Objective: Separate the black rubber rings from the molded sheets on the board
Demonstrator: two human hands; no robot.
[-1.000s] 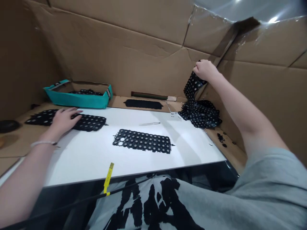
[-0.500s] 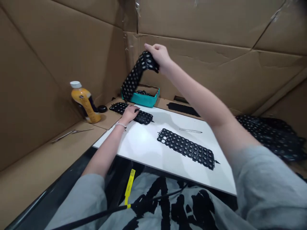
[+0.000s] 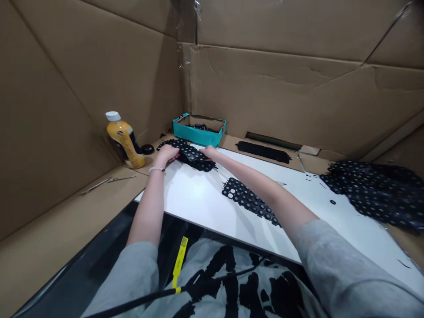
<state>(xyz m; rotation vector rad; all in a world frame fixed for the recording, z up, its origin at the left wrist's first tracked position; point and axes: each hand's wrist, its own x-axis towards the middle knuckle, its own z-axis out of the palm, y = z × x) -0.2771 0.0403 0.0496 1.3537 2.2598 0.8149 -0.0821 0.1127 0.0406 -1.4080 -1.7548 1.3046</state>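
Note:
At the far left of the white board (image 3: 185, 194), my left hand (image 3: 168, 153) pinches the near left edge of a black rubber-like sheet (image 3: 194, 157) with rows of pale round spots. My right hand (image 3: 208, 152) has its fingers closed at the right side of this sheet, partly hiding the grip. Other spotted sheet material lies beneath or against it; I cannot tell how many layers. A second spotted sheet (image 3: 245, 196), with two openings near its left end, lies flat on the board and is partly covered by my right forearm.
Behind the hands stands a teal box (image 3: 198, 134) with black pieces inside. A yellow bottle (image 3: 124, 141) and tweezers (image 3: 107, 182) are at left. A plain black strip (image 3: 263, 151) lies at the back, and a pile of spotted sheets (image 3: 380, 190) at right.
My right hand has come down from above the teal box, bringing the raised sheet onto the left of the board. My left hand has shifted slightly left and now grips the sheet.

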